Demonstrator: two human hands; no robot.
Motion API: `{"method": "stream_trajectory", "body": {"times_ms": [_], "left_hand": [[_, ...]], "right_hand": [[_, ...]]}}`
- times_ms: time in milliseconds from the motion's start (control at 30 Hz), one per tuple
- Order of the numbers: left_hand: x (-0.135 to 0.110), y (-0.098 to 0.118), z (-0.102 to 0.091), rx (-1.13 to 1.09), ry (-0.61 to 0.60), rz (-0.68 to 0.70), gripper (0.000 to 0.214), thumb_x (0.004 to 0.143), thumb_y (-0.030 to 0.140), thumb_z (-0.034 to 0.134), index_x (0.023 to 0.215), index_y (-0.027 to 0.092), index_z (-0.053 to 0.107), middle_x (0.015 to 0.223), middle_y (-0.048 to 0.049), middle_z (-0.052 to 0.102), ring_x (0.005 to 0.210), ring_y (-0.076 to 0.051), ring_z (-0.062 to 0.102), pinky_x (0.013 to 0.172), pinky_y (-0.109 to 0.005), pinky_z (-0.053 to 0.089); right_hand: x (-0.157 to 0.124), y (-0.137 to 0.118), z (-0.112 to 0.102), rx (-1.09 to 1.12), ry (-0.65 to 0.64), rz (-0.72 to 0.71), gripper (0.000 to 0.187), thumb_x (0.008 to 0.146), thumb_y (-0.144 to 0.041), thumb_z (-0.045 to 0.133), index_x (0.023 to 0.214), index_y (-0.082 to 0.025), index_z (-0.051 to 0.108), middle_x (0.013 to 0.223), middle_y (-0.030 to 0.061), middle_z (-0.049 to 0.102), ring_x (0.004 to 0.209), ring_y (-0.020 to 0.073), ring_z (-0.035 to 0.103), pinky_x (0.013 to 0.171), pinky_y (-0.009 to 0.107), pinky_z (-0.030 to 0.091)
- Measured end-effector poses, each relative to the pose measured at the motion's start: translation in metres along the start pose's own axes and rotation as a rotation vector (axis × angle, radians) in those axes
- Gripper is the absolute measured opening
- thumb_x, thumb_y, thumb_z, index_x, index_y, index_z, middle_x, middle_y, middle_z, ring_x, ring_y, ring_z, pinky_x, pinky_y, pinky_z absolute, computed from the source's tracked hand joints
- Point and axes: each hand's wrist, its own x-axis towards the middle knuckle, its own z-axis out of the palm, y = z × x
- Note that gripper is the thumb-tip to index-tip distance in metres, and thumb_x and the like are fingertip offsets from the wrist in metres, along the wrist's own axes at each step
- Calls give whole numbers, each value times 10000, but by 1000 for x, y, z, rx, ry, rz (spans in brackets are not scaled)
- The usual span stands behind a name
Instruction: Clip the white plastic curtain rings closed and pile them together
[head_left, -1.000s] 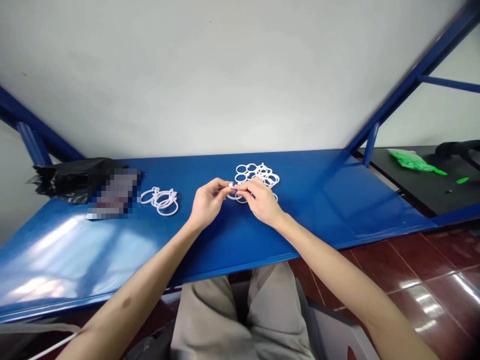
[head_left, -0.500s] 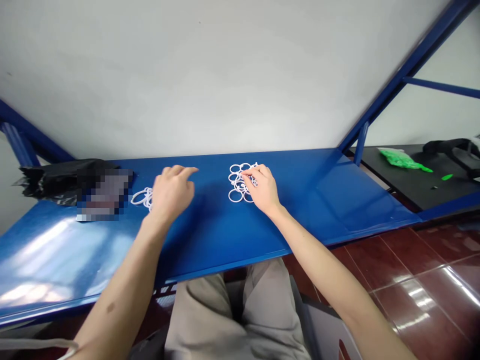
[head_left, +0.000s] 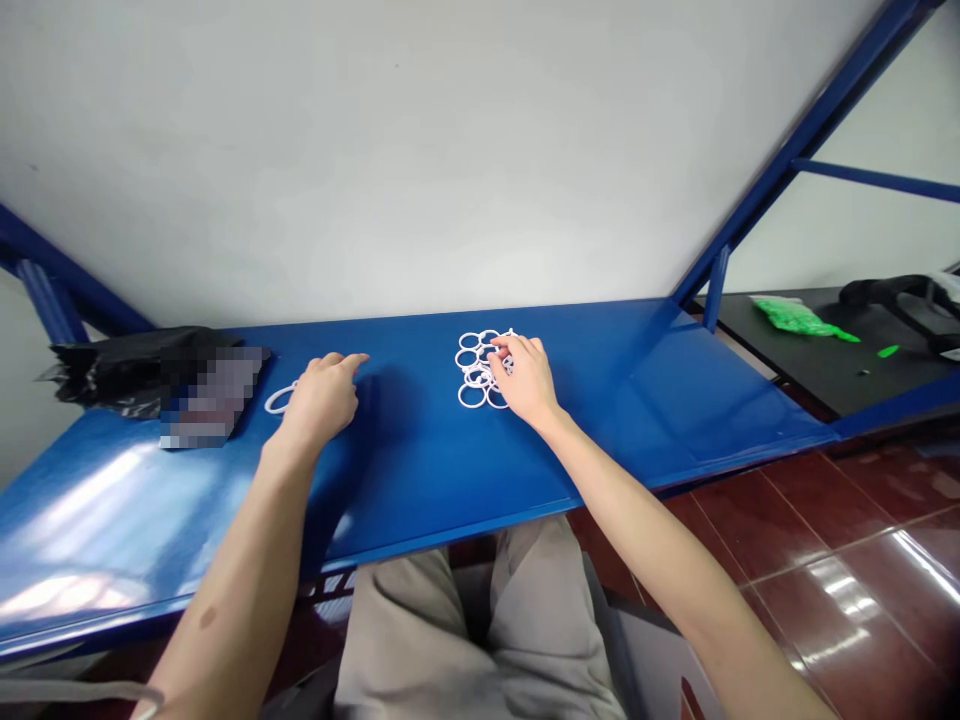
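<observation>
left hand [head_left: 321, 398] hides rings [head_left: 279, 401] (mostly)

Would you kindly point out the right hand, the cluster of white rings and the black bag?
right hand [head_left: 527, 383], head view, back of hand.
cluster of white rings [head_left: 472, 365], head view, left rings.
black bag [head_left: 120, 365], head view, crumpled middle.

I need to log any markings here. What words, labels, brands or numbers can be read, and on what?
No readable text anywhere.
The white rings under the right hand are unmarked.
The flat thing beyond the left hand is pixelated: unreadable.
The blue table is bare.
</observation>
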Motion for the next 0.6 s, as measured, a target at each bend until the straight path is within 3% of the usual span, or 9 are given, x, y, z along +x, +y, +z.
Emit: {"method": "stream_trajectory", "body": {"times_ms": [267, 433, 600], "left_hand": [[-2, 32, -13, -239, 218, 15, 348, 822, 210, 554, 1123, 196, 728, 1026, -70, 725, 798, -201, 679, 876, -346, 551], [-5, 52, -14, -526, 185, -27, 268, 789, 304, 687, 1039, 217, 728, 931, -33, 748, 816, -188, 694, 833, -325, 550], [-6, 64, -3, -888, 124, -61, 345, 736, 412, 774, 995, 194, 710, 887, -48, 735, 844, -197, 691, 826, -351, 548]], "right_hand": [[-8, -16, -1, 16, -1, -152, 158, 991, -246, 580, 1070, -212, 713, 942, 61, 726, 993, 268, 595, 940, 438, 495], [-17, -32, 3, 71, -100, -284, 160, 1001, -267, 589, 1062, -188, 714, 907, 58, 718, 950, 246, 591, 913, 402, 492], [-25, -44, 4, 114, -255, -366, 220, 983, -388, 646, 1106, -213, 696, 945, 51, 714, 948, 239, 596, 898, 390, 497]]}}
